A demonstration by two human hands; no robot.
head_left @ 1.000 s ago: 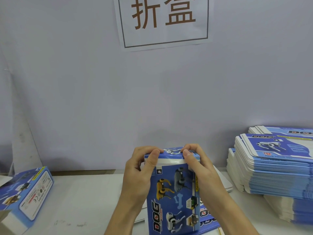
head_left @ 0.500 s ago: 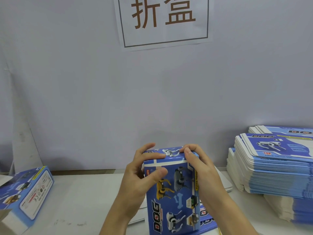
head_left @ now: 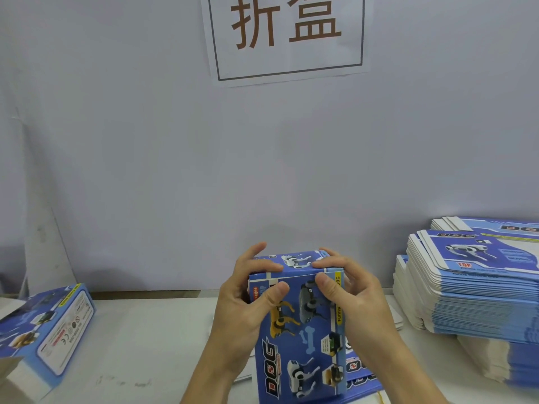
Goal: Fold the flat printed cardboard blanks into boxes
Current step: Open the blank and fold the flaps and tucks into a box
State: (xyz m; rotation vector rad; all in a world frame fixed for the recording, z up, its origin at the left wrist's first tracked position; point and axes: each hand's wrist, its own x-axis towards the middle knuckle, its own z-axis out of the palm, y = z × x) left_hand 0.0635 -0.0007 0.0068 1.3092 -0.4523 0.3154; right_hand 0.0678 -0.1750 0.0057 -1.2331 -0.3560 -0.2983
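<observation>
1. One blue printed cardboard box (head_left: 300, 328) stood upright at the table's near edge, a glossy rectangular block showing cartoon dogs and a "DOG" logo.
2. Two bare hands clamped its top end: the left hand (head_left: 242, 310) with thumb on the front face and fingers curled over the top flap, the right hand (head_left: 353, 290) likewise.
3. One finished box (head_left: 49, 328) lay on its side on the white table (head_left: 151, 339), far left.
4. Flat blanks (head_left: 478, 290) sat in layered stacks to the right, their edges thin and white.
5. One paper sign (head_left: 287, 36) with two brown characters hung on the pale wall.
</observation>
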